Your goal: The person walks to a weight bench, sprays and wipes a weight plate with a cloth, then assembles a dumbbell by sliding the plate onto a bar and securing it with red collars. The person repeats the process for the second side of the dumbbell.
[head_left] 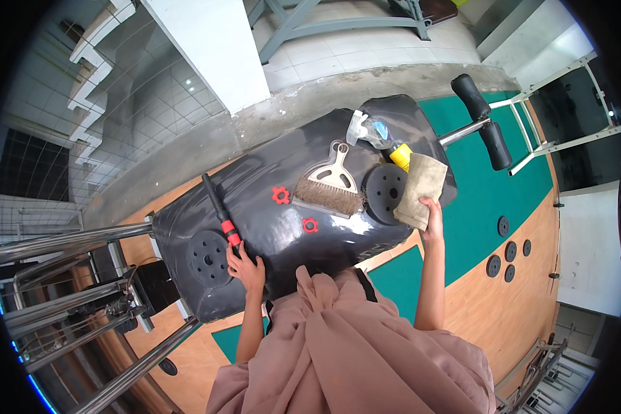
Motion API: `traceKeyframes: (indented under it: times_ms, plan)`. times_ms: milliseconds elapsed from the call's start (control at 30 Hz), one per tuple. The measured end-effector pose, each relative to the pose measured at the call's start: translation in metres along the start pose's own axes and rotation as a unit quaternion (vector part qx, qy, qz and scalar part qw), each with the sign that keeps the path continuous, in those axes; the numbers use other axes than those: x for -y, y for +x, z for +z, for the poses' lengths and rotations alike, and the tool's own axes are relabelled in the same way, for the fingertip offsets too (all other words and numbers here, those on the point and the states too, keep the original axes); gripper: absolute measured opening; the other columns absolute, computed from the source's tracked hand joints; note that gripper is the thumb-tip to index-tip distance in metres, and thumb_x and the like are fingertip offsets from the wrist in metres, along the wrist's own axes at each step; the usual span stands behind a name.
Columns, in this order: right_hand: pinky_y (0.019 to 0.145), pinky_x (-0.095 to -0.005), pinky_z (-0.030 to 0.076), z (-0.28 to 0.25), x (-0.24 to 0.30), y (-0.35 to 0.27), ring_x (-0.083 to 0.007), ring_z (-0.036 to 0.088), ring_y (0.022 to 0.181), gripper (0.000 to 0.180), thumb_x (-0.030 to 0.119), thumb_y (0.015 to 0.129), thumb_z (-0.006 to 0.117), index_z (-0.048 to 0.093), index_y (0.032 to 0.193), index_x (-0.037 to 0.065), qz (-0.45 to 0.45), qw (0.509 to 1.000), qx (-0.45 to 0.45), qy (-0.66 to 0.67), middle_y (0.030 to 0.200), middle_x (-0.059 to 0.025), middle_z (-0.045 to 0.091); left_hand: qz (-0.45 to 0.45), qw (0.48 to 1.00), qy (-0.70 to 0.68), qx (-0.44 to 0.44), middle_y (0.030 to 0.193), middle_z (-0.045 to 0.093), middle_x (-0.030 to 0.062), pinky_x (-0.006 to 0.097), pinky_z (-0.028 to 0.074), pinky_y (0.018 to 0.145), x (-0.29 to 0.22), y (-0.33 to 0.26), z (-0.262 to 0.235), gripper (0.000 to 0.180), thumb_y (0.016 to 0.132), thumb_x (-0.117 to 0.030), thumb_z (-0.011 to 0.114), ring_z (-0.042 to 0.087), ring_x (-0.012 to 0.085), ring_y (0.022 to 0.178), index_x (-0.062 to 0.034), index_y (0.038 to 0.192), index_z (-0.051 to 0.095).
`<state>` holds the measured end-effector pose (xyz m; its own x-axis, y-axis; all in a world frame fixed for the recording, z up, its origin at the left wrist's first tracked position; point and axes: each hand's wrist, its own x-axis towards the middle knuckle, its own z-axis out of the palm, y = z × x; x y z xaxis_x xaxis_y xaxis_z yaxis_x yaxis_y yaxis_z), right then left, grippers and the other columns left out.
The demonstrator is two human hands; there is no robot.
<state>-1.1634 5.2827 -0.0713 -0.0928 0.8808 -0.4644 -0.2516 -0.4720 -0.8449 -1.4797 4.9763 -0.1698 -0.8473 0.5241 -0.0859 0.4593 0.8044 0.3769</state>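
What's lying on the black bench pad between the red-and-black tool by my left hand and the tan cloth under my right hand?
In the head view: two red star knobs, a hand brush with a pale handle, and a black weight plate.

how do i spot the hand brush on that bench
Find the black padded bench across the middle. The hand brush lies flat near its centre, between two small red knobs and a round black weight plate. Only it has brown bristles and a pale triangular handle.
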Motion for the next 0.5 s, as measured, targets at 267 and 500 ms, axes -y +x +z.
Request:
traceKeyframes:
  times_ms: [267, 500]
  plan:
    - [0.096, -0.0431, 0.043, 0.007, -0.009, -0.021, -0.0345, 0.054, 0.109, 0.065, 0.014, 0.072, 0.054, 0.034, 0.132, -0.003, 0.026, 0.987, 0.137, 0.084, 0.121, -0.0239, 0.053, -0.018, 1.000, 0.003, -0.019, 0.138, 0.028, 0.0150, 0.054, 0.025, 0.097, -0.004, -0.005, -0.002, 0.075, 0.069, -0.009, 0.066, 0.027, 0.0324, 0.127, -0.0073, 0.136, 0.030]
    - [0.090, -0.0380, 0.046, 0.070, -0.080, -0.050, -0.0240, 0.057, 0.105, 0.062, 0.006, 0.070, 0.061, 0.042, 0.129, 0.002, 0.172, 0.959, 0.226, -0.016, 0.113, -0.0131, 0.058, -0.146, 0.977, -0.153, 0.035, 0.121, 0.043, 0.0261, 0.046, 0.040, 0.084, 0.041, -0.058, 0.031, 0.059, 0.082, -0.014, 0.060, 0.051, 0.0356, 0.104, 0.0004, 0.132, 0.032]
